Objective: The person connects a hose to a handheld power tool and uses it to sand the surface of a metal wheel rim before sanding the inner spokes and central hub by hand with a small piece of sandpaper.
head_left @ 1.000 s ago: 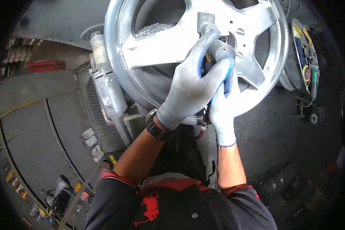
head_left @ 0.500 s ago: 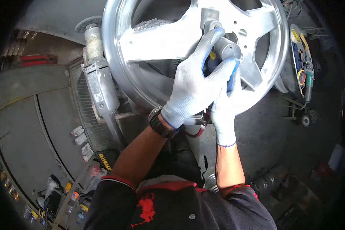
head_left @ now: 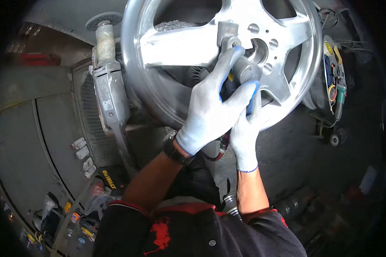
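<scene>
Here, in the head view, both gloved hands are gathered on one grey tool [head_left: 247, 70] in front of the wheel [head_left: 180, 49], a bare-metal rim with broad spokes. The left hand [head_left: 210, 107] is wrapped about the tool's head, its index finger lying up along the neck and its thumb across the near end. The right hand [head_left: 245, 130] is just below it, closed round the lower part of the tool, though most of its fingers are hidden. The tool's square pad [head_left: 227, 30] lies over the wheel where a spoke meets the hub, just beside the centre hole; whether its whole face touches the metal cannot be told. A dark red hose [head_left: 218, 155] hangs under the hands, below the wheel's lower edge. A black watch [head_left: 174, 150] circles the left wrist.

Just left of the wheel stands a larger grey machine [head_left: 109, 94], with a pale wrapped neck and a round disc [head_left: 104, 20] at its upper end. Farther left and lower than the wheel lie several small white packs [head_left: 82, 151], and near them a black case with yellow lettering [head_left: 109, 180]. Right of the wheel, well apart from the hands, is a green-bodied tool [head_left: 340, 95], with a small caster [head_left: 335, 140] lower down on that side.
</scene>
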`<state>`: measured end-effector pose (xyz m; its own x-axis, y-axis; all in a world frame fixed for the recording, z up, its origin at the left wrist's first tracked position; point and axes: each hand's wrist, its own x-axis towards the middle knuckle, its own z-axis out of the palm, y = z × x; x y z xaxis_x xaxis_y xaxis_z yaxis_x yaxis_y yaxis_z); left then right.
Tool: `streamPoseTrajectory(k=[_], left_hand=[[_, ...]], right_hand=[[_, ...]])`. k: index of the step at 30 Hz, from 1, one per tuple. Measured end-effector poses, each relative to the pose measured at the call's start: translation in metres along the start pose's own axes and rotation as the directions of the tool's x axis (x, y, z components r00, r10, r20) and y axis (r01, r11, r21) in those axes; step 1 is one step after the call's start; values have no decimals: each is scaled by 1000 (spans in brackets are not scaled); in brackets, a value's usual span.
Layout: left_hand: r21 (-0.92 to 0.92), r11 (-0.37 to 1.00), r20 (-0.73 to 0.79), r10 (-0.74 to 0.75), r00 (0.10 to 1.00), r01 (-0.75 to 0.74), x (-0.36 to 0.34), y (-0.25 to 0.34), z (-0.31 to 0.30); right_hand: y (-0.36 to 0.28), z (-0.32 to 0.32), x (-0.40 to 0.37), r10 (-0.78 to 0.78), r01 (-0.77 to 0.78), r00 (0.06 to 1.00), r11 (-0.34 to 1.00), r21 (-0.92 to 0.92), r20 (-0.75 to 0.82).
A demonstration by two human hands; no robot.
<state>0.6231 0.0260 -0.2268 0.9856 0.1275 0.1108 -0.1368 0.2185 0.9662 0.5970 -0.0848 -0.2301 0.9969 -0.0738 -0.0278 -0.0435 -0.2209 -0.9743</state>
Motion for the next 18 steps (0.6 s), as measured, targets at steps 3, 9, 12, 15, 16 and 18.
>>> streamPoseTrajectory(k=[3, 9, 12, 15, 16, 18], left_hand=[[79, 996, -31, 43, 999, -41, -11, -6, -2], [453, 890, 53, -80, 995, 47, -22, 46, 11], [527, 834, 319, -15, 948, -164, -31, 98, 17], [363, 824, 341, 316, 885, -435, -37, 122, 17], [256, 929, 158, 233, 960, -267, -44, 126, 21], [216, 909, 18, 362, 932, -357, -20, 147, 24]], right_hand=[[1, 0, -14, -61, 63, 997, 996, -65, 44], [-12, -30, -28, -48, 52, 996, 997, -51, 69], [-43, -54, -42, 30, -29, 999, 999, 34, -32], [-52, -83, -65, -3, 28, 993, 978, 208, -118], [-70, -93, -64, 8, -20, 999, 952, 306, 43], [-95, -102, -69, -24, -40, 990, 894, 446, 136]])
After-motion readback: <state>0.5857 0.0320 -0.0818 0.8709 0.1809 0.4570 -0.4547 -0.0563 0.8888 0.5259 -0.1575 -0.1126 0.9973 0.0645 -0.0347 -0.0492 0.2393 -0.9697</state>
